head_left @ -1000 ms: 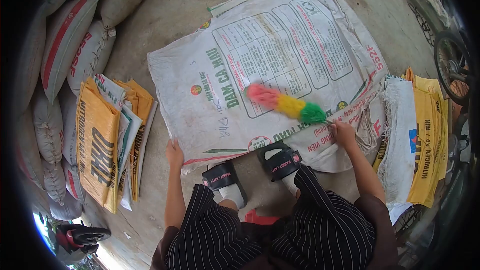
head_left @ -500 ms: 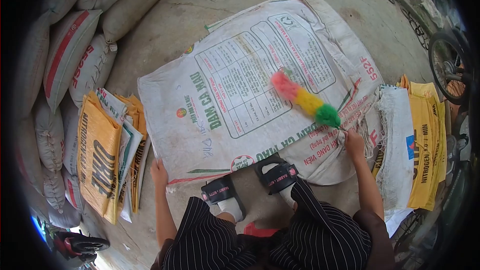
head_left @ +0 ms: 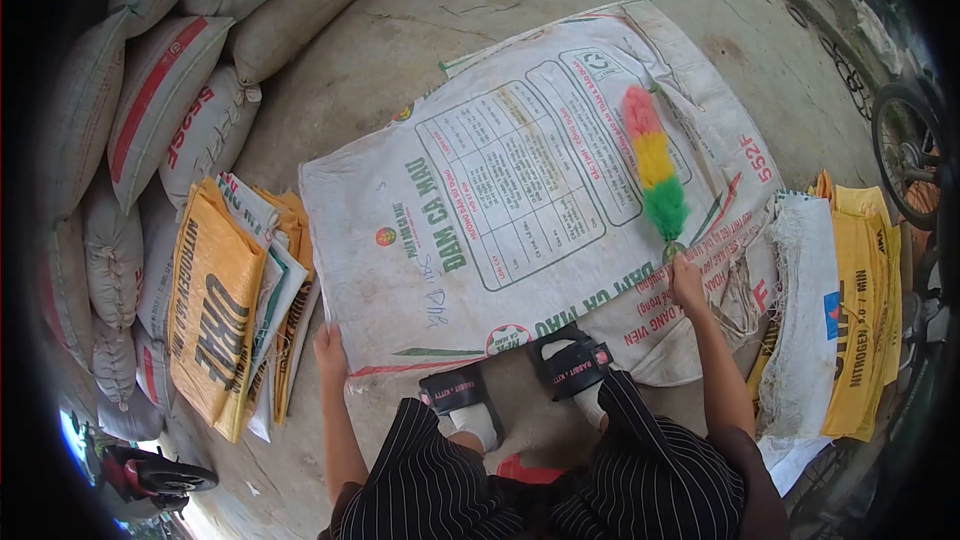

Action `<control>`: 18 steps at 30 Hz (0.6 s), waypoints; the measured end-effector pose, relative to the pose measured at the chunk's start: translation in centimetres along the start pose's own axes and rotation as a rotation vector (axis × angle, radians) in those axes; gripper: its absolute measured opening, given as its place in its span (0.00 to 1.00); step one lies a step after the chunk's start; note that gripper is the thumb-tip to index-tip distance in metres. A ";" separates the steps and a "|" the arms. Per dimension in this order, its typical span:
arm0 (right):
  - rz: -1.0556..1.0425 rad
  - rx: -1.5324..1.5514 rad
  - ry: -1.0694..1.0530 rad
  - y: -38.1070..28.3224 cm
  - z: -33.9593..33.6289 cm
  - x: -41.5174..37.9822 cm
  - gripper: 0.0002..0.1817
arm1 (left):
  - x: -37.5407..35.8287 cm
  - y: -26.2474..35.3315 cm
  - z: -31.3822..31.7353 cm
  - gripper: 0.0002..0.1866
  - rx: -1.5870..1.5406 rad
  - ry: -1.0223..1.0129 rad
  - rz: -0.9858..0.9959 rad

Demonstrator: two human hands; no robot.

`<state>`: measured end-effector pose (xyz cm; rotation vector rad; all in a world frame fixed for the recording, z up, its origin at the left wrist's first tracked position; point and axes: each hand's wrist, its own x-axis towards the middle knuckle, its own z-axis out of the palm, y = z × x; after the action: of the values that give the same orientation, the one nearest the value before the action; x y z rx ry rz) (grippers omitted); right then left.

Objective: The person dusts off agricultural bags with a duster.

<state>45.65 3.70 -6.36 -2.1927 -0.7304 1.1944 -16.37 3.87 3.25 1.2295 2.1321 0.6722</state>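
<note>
A white woven sack [head_left: 385,195] printed with a green-framed table lies flat in front of my feet, over another printed sack [head_left: 655,340] on its right. My left hand [head_left: 330,350] is closed on the near left corner of the top sack. In my right hand [head_left: 687,280] is the handle of a fluffy duster [head_left: 655,168], pink at the tip, yellow in the middle and green near the grip. The duster's head overlaps the right part of the printed sack and points away from me.
Folded yellow and white sacks stand in a stack at left [head_left: 215,310] and another stack at right [head_left: 855,310]. Filled sacks [head_left: 165,105] are piled at far left. A wheel [head_left: 905,155] is at right, a motorbike [head_left: 150,480] at lower left.
The duster has swung to the right and now points more straight away from me. My left hand stays on the sack corner. The whole view has shifted slightly.
</note>
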 end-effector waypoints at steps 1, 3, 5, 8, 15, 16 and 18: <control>-0.192 -0.148 0.058 -1.1 1.8 -1.5 0.26 | 0.0 0.8 -0.4 0.16 0.000 0.002 -0.001; -0.386 -0.290 0.117 -2.2 4.7 -3.4 0.25 | 0.2 2.6 -1.4 0.17 -0.375 -0.104 0.045; -0.387 -0.526 0.089 -2.0 7.2 -4.1 0.24 | 0.0 4.7 -2.8 0.17 -0.438 -0.070 0.024; -0.336 -0.492 0.010 -1.4 8.8 -5.4 0.24 | -0.8 8.0 -5.1 0.18 -0.598 0.005 -0.003; -0.402 -0.362 -0.238 -2.3 11.3 -10.2 0.24 | -4.4 24.2 -7.9 0.26 -1.284 0.168 0.075; -0.411 -0.364 -0.233 -2.1 11.6 -10.3 0.24 | -4.3 27.0 -7.1 0.27 -1.182 0.136 0.200; -0.495 -0.313 -0.258 -1.5 11.5 -9.4 0.22 | -4.0 32.4 -5.4 0.28 -0.930 -0.002 0.404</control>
<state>31.04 0.63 -5.36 -1.9277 -1.5543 1.1631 0.66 14.09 29.71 1.0785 1.2510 1.5908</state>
